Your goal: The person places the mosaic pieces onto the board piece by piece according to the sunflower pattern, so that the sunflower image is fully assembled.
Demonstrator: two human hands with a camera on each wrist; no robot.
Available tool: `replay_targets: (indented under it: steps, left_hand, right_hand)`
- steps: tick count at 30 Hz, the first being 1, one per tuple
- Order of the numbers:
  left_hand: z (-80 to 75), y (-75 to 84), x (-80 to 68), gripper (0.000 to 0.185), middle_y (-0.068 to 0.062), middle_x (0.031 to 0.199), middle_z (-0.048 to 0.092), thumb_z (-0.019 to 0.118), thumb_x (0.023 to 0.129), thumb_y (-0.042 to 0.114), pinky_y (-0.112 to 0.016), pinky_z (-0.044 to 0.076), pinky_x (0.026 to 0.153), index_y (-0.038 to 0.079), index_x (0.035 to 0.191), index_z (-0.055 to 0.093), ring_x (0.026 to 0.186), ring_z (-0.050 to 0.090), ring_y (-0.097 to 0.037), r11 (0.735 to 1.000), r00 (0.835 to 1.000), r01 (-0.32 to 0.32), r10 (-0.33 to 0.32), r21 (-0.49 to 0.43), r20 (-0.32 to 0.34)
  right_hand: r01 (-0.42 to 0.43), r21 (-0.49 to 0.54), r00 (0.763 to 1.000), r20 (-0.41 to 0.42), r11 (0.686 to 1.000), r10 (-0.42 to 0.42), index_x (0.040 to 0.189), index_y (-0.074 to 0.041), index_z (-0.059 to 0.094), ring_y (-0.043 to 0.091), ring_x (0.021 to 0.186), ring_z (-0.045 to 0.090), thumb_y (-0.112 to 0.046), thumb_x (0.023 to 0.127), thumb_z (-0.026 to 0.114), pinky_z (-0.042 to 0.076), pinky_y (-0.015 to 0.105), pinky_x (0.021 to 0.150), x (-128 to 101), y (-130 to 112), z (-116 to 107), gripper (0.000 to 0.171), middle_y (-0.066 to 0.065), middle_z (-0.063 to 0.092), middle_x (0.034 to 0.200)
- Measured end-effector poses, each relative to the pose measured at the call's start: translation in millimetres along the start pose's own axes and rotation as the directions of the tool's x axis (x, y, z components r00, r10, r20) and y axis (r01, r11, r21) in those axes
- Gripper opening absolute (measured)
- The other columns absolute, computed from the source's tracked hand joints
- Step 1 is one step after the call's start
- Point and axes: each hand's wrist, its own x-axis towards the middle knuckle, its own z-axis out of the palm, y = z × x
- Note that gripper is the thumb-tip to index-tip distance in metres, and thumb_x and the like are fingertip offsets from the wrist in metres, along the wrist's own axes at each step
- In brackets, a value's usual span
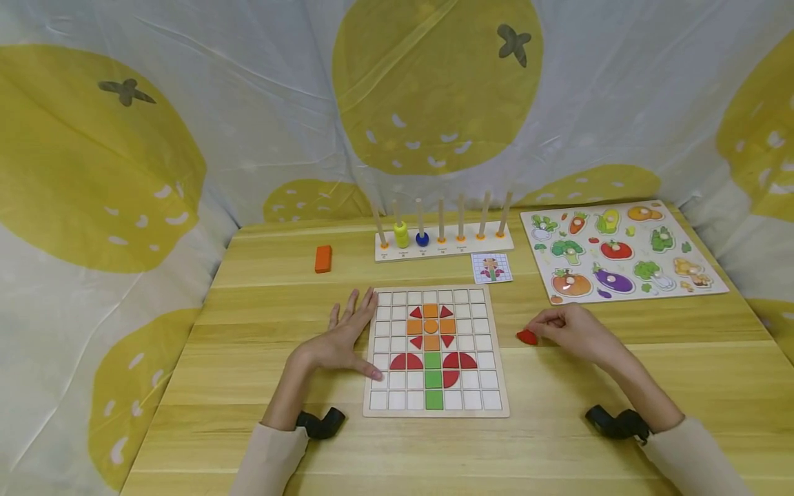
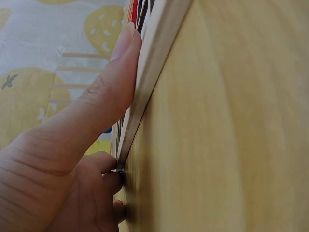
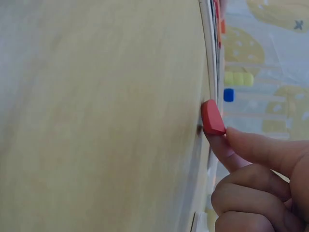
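In the head view, a square wooden grid board (image 1: 397,399) carries a flower pattern of orange, red and green flat pieces. My left hand (image 1: 338,341) lies spread along its left edge, the thumb (image 2: 104,92) on the rim and the other fingertips against the side. To the right of the board, my right hand (image 1: 573,334) pinches a red quarter-circle piece (image 1: 527,337) between thumb and index finger. That piece (image 3: 212,118) shows its thickness in the right wrist view, held close over the table, while the remaining fingers are curled in.
A small pattern card (image 1: 492,268) lies just beyond the board. Behind it stands a peg rack (image 1: 443,249) with yellow and blue beads. An orange block (image 1: 323,259) is at the back left, and a vegetable puzzle board (image 1: 626,262) at the back right.
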Motion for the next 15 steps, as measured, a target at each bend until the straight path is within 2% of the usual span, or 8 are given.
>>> replay_targets:
  steps: [3,4,7,10,15]
  left_hand:
    - [0.2,0.6,0.3,0.144,-0.006,0.174,-0.022,0.093,0.072,0.046,-0.065,-0.020,0.124,0.010,0.166,-0.010,0.157,-0.030,-0.035,1.000,1.000,0.000,0.000,0.001,-0.001]
    - [0.3,0.7,0.3,0.144,-0.006,0.174,-0.022,0.093,0.072,0.046,-0.065,-0.020,0.124,0.010,0.166,-0.010,0.157,-0.030,-0.035,1.000,1.000,-0.001,0.001,0.002,-0.001]
    - [0.3,1.0,0.1,0.144,-0.006,0.174,-0.022,0.093,0.072,0.046,-0.065,-0.020,0.124,0.010,0.166,-0.010,0.157,-0.030,-0.036,1.000,1.000,0.000,0.000,0.004,0.001]
    - [0.1,1.3,-0.1,0.144,-0.007,0.174,-0.022,0.093,0.072,0.045,-0.065,-0.020,0.123,0.010,0.166,-0.011,0.157,-0.030,-0.036,1.000,1.000,0.002,-0.002,0.005,0.003]
    - [-0.2,1.2,-0.2,0.144,-0.007,0.174,-0.022,0.093,0.073,0.044,-0.065,-0.020,0.123,0.009,0.166,-0.010,0.157,-0.030,-0.036,1.000,1.000,-0.002,0.002,0.005,-0.003]
  right_hand:
    - [0.007,0.008,1.000,-0.006,1.000,-0.007,0.106,-0.005,0.080,0.008,0.070,0.047,-0.016,0.100,0.068,0.037,0.022,0.057,-0.1,0.2,0.6,0.018,0.003,0.073,0.090]
    - [0.011,0.013,1.000,-0.007,1.000,-0.011,0.106,-0.005,0.080,0.008,0.068,0.045,-0.017,0.099,0.069,0.036,0.022,0.056,-0.4,0.7,0.6,0.017,0.002,0.070,0.085]
    - [0.027,0.037,1.000,0.001,0.999,-0.027,0.106,-0.006,0.079,0.007,0.062,0.040,-0.016,0.093,0.077,0.032,0.023,0.053,-1.6,3.0,-0.2,0.017,-0.001,0.055,0.071]
    - [0.052,0.062,0.998,0.028,0.997,-0.054,0.107,-0.006,0.078,0.007,0.058,0.034,-0.011,0.085,0.084,0.027,0.025,0.052,-2.3,6.6,-1.2,0.023,-0.003,0.037,0.065]
    - [0.078,0.053,0.996,0.049,0.996,-0.080,0.104,-0.004,0.078,0.007,0.059,0.033,-0.005,0.080,0.086,0.027,0.024,0.053,-1.8,11.5,-0.8,0.025,-0.003,0.035,0.065]
